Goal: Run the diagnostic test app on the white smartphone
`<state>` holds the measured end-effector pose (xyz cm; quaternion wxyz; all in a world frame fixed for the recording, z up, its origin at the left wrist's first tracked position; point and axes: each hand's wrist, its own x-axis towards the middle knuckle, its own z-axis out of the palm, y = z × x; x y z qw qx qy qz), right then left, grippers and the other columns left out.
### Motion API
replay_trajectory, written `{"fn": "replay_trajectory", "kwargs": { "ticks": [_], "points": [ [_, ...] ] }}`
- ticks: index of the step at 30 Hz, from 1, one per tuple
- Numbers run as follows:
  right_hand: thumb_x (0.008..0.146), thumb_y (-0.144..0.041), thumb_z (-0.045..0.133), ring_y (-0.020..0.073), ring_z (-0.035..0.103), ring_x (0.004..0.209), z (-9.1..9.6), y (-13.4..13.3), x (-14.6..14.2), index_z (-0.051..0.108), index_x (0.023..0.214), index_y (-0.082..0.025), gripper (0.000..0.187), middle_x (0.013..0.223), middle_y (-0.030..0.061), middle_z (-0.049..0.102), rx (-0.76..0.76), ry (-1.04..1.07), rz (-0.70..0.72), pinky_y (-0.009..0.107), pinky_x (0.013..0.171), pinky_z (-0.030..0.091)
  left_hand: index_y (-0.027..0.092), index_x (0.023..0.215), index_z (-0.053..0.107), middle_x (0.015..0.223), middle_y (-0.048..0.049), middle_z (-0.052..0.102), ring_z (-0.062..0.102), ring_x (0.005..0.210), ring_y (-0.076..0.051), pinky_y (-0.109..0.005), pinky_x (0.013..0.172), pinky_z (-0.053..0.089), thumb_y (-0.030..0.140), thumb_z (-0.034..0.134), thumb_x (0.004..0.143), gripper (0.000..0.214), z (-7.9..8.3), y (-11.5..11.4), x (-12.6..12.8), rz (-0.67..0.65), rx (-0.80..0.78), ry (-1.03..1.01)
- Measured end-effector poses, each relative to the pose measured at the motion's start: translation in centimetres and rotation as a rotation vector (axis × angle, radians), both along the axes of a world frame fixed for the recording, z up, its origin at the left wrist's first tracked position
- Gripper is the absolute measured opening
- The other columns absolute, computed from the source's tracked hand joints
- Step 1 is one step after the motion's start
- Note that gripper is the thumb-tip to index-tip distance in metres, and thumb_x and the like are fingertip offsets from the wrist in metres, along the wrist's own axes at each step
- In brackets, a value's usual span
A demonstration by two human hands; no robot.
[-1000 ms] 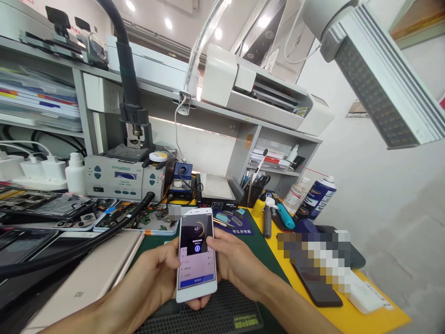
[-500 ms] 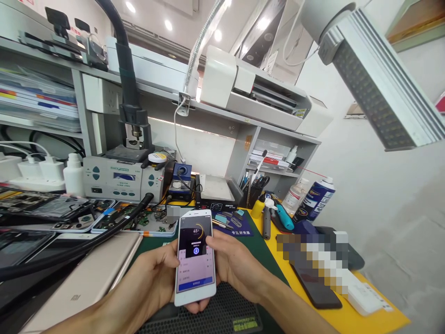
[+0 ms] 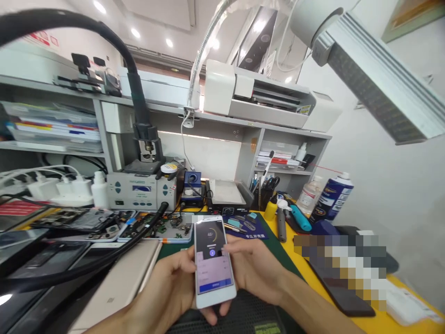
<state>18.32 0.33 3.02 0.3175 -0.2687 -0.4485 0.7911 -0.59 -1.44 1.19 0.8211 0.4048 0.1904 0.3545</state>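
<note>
I hold a white smartphone [image 3: 213, 262] upright over the dark bench mat [image 3: 239, 317]. Its screen is lit, with a round gauge at the top and a blue bar near the bottom. My left hand [image 3: 170, 287] wraps round the phone's left edge and back, and its fingertips show under the lower end. My right hand [image 3: 255, 269] grips the right edge, thumb lying on the screen near the middle.
A gold phone [image 3: 118, 290] lies face down at my left beside opened phones and circuit boards [image 3: 104, 222]. A soldering station [image 3: 141, 188] and a black hose [image 3: 104, 260] stand behind. Tools, bottles and a spray can [image 3: 332, 197] fill the right. A lamp head [image 3: 378, 74] hangs overhead.
The view has shifted, so the phone and both hands sit a little further right and lower in the picture. Both hands keep the same grip on the phone.
</note>
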Motion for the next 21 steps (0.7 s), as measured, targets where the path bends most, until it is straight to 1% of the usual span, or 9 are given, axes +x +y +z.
{"fn": "replay_trajectory", "kwargs": {
  "ticks": [2,5,8,10,12,15,18,20,21],
  "points": [
    [0.087,-0.030,0.051,0.0311,0.069,0.086,0.0,0.1,0.2,0.058,0.124,-0.013,0.041,0.108,0.0176,0.067,-0.083,0.103,0.068,0.034,0.051,0.060,0.013,0.116,0.054,0.085,-0.0136,0.071,0.071,0.071,-0.031,-0.035,0.054,0.052,0.026,0.037,0.079,0.043,0.1,-0.1,0.0,0.012,0.007,0.012],
    [0.093,-0.036,0.043,0.0326,0.070,0.089,-0.2,0.3,0.4,0.056,0.127,-0.012,0.044,0.109,0.0195,0.067,-0.170,0.199,0.122,0.037,0.057,0.062,0.013,0.117,0.054,0.086,-0.0136,0.071,0.069,0.070,-0.028,-0.032,0.048,0.053,0.024,0.042,0.073,0.048,0.2,0.0,-0.1,0.038,0.029,0.075],
    [0.095,-0.042,0.043,0.0322,0.072,0.079,-0.3,0.5,0.4,0.057,0.126,-0.011,0.045,0.103,0.0188,0.069,-0.175,0.254,0.170,0.033,0.054,0.059,0.011,0.121,0.054,0.089,-0.0163,0.072,0.069,0.077,-0.029,-0.030,0.045,0.054,0.022,0.045,0.067,0.056,0.4,0.0,-0.3,0.047,0.065,0.135],
    [0.096,-0.046,0.044,0.0323,0.072,0.075,-0.3,0.6,0.2,0.058,0.125,-0.012,0.047,0.100,0.0182,0.070,-0.183,0.280,0.190,0.031,0.052,0.057,0.012,0.123,0.053,0.094,-0.0169,0.072,0.068,0.078,-0.027,-0.028,0.042,0.054,0.021,0.046,0.065,0.059,0.6,0.0,-0.4,0.051,0.077,0.174],
    [0.096,-0.048,0.047,0.0293,0.071,0.073,-0.3,0.6,0.2,0.058,0.124,-0.012,0.047,0.100,0.0168,0.070,-0.226,0.297,0.152,0.029,0.049,0.055,0.014,0.123,0.052,0.105,-0.0167,0.070,0.067,0.074,-0.024,-0.027,0.039,0.052,0.021,0.047,0.064,0.060,0.7,0.2,-0.5,0.058,0.089,0.216],
    [0.096,-0.048,0.050,0.0237,0.068,0.067,-0.4,0.6,0.2,0.060,0.123,-0.016,0.043,0.100,0.0132,0.071,-0.295,0.307,0.008,0.029,0.048,0.055,0.016,0.121,0.052,0.117,-0.0154,0.066,0.067,0.066,-0.020,-0.024,0.033,0.048,0.023,0.046,0.066,0.055,1.0,0.9,-0.9,0.085,0.121,0.287],
    [0.095,-0.050,0.051,0.0261,0.069,0.073,-0.7,0.6,0.4,0.061,0.121,-0.017,0.043,0.098,0.0117,0.071,-0.333,0.318,-0.094,0.038,0.059,0.059,0.016,0.117,0.054,0.111,-0.0116,0.066,0.063,0.052,-0.015,-0.021,0.028,0.041,0.021,0.046,0.071,0.047,1.5,2.2,-1.6,0.140,0.176,0.379],
    [0.094,-0.052,0.053,0.0307,0.070,0.081,-0.9,0.6,0.4,0.062,0.118,-0.016,0.045,0.095,0.0124,0.070,-0.338,0.306,-0.139,0.046,0.067,0.060,0.015,0.110,0.057,0.102,-0.0084,0.068,0.055,0.043,-0.009,-0.018,0.026,0.034,0.021,0.044,0.079,0.034,1.9,2.6,-2.3,0.190,0.231,0.451],
    [0.093,-0.052,0.054,0.0328,0.070,0.085,-0.9,0.6,0.4,0.062,0.117,-0.014,0.045,0.093,0.0127,0.070,-0.339,0.287,-0.168,0.049,0.069,0.060,0.015,0.104,0.058,0.095,-0.0062,0.069,0.050,0.039,-0.006,-0.017,0.026,0.030,0.023,0.044,0.085,0.026,2.1,2.4,-2.6,0.209,0.261,0.492]
  ]
}}
